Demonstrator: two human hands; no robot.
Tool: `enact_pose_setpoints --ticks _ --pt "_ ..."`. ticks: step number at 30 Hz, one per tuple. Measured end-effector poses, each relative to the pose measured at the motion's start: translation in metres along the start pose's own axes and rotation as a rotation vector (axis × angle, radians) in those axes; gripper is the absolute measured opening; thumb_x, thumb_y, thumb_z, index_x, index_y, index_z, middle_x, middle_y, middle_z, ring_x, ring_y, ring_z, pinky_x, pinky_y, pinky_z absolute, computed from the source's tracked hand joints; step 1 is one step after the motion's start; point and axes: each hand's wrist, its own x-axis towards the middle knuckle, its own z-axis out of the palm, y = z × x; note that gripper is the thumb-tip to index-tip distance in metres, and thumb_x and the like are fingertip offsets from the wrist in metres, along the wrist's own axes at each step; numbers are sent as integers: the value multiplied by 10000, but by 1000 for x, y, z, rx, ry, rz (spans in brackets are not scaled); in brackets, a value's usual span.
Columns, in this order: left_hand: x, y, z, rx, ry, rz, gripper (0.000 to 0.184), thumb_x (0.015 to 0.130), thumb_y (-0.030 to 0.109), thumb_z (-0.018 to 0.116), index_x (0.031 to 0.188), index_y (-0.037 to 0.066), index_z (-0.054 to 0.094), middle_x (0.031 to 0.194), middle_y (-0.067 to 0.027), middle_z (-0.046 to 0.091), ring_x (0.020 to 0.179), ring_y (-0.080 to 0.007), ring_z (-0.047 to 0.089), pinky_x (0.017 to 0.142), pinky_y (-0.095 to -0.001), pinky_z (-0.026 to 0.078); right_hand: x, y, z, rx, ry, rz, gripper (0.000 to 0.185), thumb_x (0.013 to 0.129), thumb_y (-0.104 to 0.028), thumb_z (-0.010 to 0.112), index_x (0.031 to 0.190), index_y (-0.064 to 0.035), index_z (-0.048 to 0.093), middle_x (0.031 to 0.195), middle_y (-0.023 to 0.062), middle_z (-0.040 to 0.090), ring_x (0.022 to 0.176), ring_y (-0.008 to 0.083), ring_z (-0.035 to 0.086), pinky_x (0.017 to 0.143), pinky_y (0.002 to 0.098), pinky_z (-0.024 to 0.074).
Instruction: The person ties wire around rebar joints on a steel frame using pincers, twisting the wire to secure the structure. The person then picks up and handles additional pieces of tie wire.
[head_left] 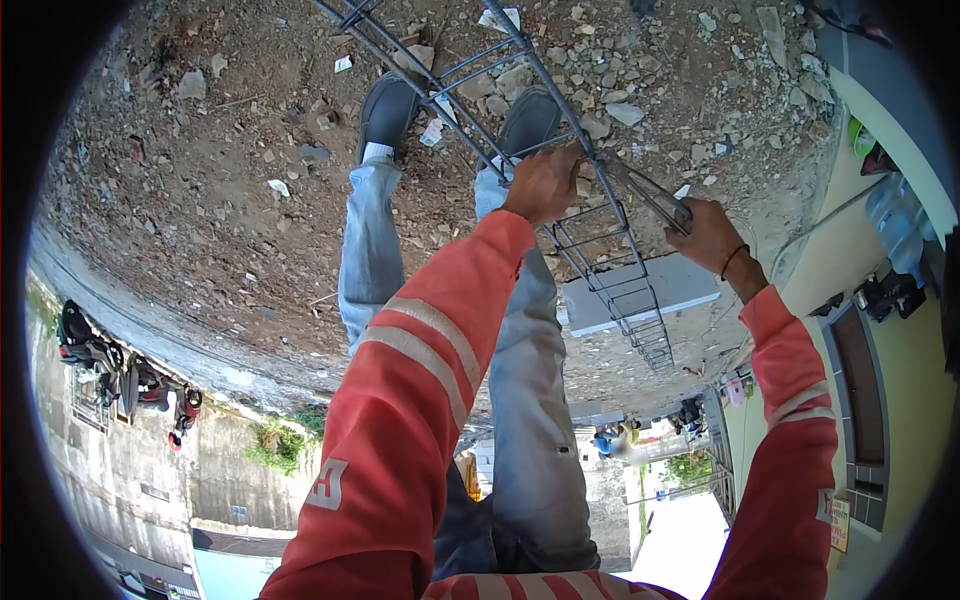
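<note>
A long cage of steel rebar with square stirrups runs from the top of the head view down past my legs. My left hand is closed around a bar or stirrup at the cage's side; what lies inside its fingers is partly hidden. My right hand grips the handles of dark metal pincers. Their jaws reach the long bar just right of my left hand. My shoes stand on the ground beside and partly behind the cage.
Rubble and stones cover the dirt ground. A grey slab lies beneath the cage's far part. Parked motorbikes line the wall at left. At right are a building with a brown door and water bottles.
</note>
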Motion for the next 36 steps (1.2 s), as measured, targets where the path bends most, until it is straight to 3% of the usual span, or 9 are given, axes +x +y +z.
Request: enact_pose_setpoints --ticks 5,7,12,14,15,18,22,27,36 --pt "3 1 -2 -29 22 5 207 944 175 503 1094 89 616 850 -211 670 806 -429 634 674 -536 484 -1 -11 -31 19 -61 -106 311 719 -141 756 894 56 590 670 176 628 567 282 641 553 391 521" --pt "1 11 -2 -50 48 37 166 913 161 534 1013 65 626 803 -222 666 744 -433 634 656 -529 489 2 -27 -70 623 -689 436 292 743 -109 772 853 42 547 672 133 629 535 207 637 458 369 519" --pt "-1 10 -6 -24 33 -16 150 906 150 532 985 63 625 795 -221 663 744 -428 635 657 -532 481 14 -36 -84 295 -736 430 361 759 -149 777 941 7 508 704 119 628 573 218 651 469 397 537" --pt "1 7 -2 -31 60 -2 145 902 147 534 976 63 626 791 -219 662 745 -427 635 657 -533 479 -8 -36 -64 -605 -2 72 468 754 -222 766 1067 -6 494 893 141 634 857 293 666 790 500 538" --pt "1 5 -1 -17 48 -8 165 917 149 515 1012 72 626 799 -212 668 743 -430 635 652 -533 481 -20 -57 -66 -797 142 37 494 763 -257 730 1136 -32 497 1056 146 591 1112 337 559 1049 532 347" --pt "2 2 3 -10 36 -13 186 933 156 495 1040 79 627 809 -204 673 742 -433 634 644 -533 483 -19 -45 -65 -982 489 -192 431 794 -232 698 1139 -51 514 1091 144 571 1177 328 505 1091 504 277" --pt "1 1 1 -6 53 -1 188 938 173 485 1022 76 622 804 -204 670 739 -434 633 638 -536 480 -2 -27 -61 -1042 510 -258 330 839 -205 645 1115 -57 540 1070 146 586 1118 317 546 1034 474 359" --pt "-1 6 1 4 47 -12 190 940 177 483 1021 71 618 805 -211 666 751 -442 630 645 -539 478 13 5 -57 -900 223 -54 172 874 -145 574 1008 -40 601 878 156 652 848 337 669 729 455 544" --pt "-2 5 1 19 44 1 187 936 174 492 1039 77 615 824 -206 669 767 -436 632 652 -536 482 16 19 -46 -623 46 -15 312 871 -297 675 883 10 619 746 248 644 696 397 662 675 494 527"
